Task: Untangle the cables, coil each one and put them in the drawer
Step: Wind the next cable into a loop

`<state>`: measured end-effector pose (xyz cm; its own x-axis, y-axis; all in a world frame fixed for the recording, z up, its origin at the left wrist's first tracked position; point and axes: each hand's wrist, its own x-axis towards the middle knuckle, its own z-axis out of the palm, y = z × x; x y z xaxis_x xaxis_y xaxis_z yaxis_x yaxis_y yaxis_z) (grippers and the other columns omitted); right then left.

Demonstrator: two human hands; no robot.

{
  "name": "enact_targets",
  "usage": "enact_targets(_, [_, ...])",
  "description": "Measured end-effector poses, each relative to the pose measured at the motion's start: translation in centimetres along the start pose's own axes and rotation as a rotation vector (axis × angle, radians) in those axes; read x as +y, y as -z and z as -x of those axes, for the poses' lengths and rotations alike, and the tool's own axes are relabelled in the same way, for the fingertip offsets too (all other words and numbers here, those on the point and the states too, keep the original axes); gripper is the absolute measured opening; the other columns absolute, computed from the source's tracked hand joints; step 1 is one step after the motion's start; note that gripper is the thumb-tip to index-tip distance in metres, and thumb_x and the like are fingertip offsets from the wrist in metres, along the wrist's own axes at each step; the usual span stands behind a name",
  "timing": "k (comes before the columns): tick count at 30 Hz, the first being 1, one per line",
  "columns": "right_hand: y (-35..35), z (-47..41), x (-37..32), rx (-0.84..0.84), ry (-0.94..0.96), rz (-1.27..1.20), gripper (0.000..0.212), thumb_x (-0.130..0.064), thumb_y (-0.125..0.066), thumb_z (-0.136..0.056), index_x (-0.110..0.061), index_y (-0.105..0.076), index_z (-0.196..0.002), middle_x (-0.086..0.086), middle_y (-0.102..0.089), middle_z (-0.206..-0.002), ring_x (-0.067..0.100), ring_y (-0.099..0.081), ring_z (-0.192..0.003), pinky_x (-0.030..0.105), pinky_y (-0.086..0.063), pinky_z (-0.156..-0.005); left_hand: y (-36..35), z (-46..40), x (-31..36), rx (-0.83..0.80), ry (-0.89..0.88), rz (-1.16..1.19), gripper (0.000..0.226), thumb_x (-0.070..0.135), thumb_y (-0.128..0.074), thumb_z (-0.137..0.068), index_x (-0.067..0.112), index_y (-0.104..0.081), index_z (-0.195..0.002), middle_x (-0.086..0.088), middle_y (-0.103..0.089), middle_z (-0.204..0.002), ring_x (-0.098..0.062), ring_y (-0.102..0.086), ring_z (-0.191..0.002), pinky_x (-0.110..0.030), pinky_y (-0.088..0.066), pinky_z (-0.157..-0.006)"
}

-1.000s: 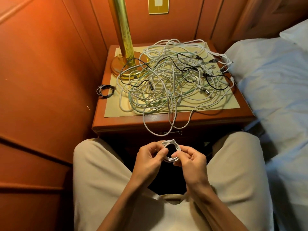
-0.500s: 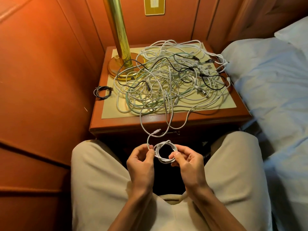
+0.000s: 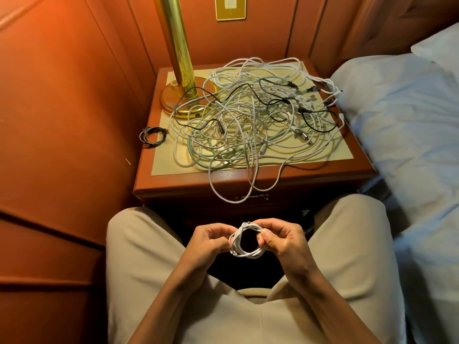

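Both hands hold a small white cable ring (image 3: 247,243) over the lap. The left hand (image 3: 208,243) pinches its left side with curled fingers, and the right hand (image 3: 283,240) grips its right side. A big messy pile of cables (image 3: 250,120) lies on the bedside table (image 3: 178,184), next to a gold lamp (image 3: 181,78). A little black coil (image 3: 152,136) sits at the table's left edge.

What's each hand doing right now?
Left hand: pinching the left side of the white cable coil.
Right hand: gripping the coil's right side.
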<state>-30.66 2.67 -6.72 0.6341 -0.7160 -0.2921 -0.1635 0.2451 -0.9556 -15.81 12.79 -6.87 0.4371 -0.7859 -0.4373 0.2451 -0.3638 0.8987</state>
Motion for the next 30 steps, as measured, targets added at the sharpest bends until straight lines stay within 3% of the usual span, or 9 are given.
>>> enact_targets(4, [-0.3,0.0,0.2,-0.004,-0.039,-0.104,0.028,0.003,-0.049,-0.098,-0.010,-0.074,-0.098,0.005,-0.067,-0.070,0.013,-0.064,-0.069,0.027,-0.054,-0.074,0.7,-0.2,-0.1,-0.038,0.023,-0.073,0.018,-0.004,-0.063,-0.074,-0.001,-0.076,-0.085,-0.015,-0.072,-0.077,-0.020,-0.067,-0.073,-0.023,-0.054,-0.069])
enact_targets(8, [-0.5,0.2,0.4,-0.014,-0.029,-0.022,0.026,0.003,-0.052,-0.098,-0.011,-0.074,-0.100,0.008,-0.072,-0.076,0.018,-0.069,-0.074,0.028,-0.058,-0.074,0.7,0.0,0.5,-0.138,0.023,-0.117,0.015,0.004,-0.073,-0.082,0.006,-0.078,-0.096,-0.015,-0.076,-0.091,-0.026,-0.073,-0.087,-0.030,-0.057,-0.082])
enact_targets(13, [-1.1,0.0,1.0,0.068,0.015,0.142,0.022,-0.001,-0.059,-0.095,-0.018,-0.064,-0.108,0.009,-0.074,-0.080,0.020,-0.073,-0.079,0.032,-0.061,-0.074,-0.3,-0.1,1.4,-0.088,0.208,0.360,0.036,-0.005,-0.077,-0.071,-0.005,-0.070,-0.107,-0.026,-0.072,-0.100,-0.027,-0.073,-0.078,-0.031,-0.060,-0.073])
enact_targets(16, [-1.1,0.1,1.2,0.110,0.067,0.226,0.020,-0.001,-0.065,-0.091,-0.020,-0.062,-0.098,0.003,-0.074,-0.080,0.013,-0.074,-0.078,0.029,-0.061,-0.068,-1.3,0.0,1.6,-0.032,0.280,0.454,0.013,-0.001,-0.069,-0.080,0.000,-0.078,-0.089,-0.022,-0.073,-0.095,-0.023,-0.071,-0.074,-0.034,-0.060,-0.076])
enact_targets(18, [-1.0,0.2,1.4,0.135,0.085,0.303,0.022,0.001,-0.064,-0.091,-0.021,-0.063,-0.095,-0.004,-0.073,-0.082,0.006,-0.073,-0.080,0.023,-0.060,-0.067,-1.8,0.3,1.7,0.002,0.271,0.511,0.018,0.010,-0.060,-0.094,0.002,-0.076,-0.088,-0.022,-0.073,-0.097,-0.027,-0.073,-0.078,-0.038,-0.060,-0.080])
enact_targets(21, [-1.0,0.2,1.5,0.135,0.095,0.360,0.020,-0.002,-0.065,-0.092,-0.020,-0.065,-0.100,-0.007,-0.073,-0.090,0.003,-0.072,-0.084,0.023,-0.061,-0.070,-2.0,0.8,1.4,0.037,0.180,0.327,0.017,0.015,-0.058,-0.098,0.007,-0.065,-0.111,-0.015,-0.076,-0.098,-0.026,-0.074,-0.090,-0.033,-0.061,-0.075])
enact_targets(23, [-1.2,0.2,1.4,0.100,0.120,0.385,0.017,-0.007,-0.067,-0.092,-0.022,-0.067,-0.101,-0.010,-0.072,-0.092,0.003,-0.071,-0.087,0.026,-0.061,-0.071,-1.8,0.7,1.2,0.100,0.160,0.254,0.023,0.012,-0.057,-0.099,0.007,-0.059,-0.121,-0.011,-0.077,-0.095,-0.024,-0.075,-0.088,-0.028,-0.059,-0.069])
enact_targets(26, [-1.5,0.2,1.5,0.043,0.187,0.468,0.015,-0.016,-0.068,-0.092,-0.026,-0.069,-0.103,-0.013,-0.070,-0.095,0.004,-0.070,-0.088,0.027,-0.061,-0.070,-1.4,0.6,1.2,0.138,0.162,0.188,0.025,0.012,-0.056,-0.099,0.006,-0.058,-0.123,-0.009,-0.077,-0.093,-0.022,-0.075,-0.086,-0.029,-0.059,-0.070])
enact_targets(30, [-1.4,-0.1,1.3,0.040,0.267,0.554,0.009,-0.023,-0.068,-0.093,-0.017,-0.075,-0.096,-0.011,-0.071,-0.083,0.004,-0.069,-0.079,0.023,-0.057,-0.066,-1.1,0.8,1.1,0.104,0.175,0.143,0.024,0.014,-0.056,-0.100,0.008,-0.059,-0.123,-0.007,-0.077,-0.092,-0.022,-0.075,-0.083,-0.027,-0.059,-0.068])
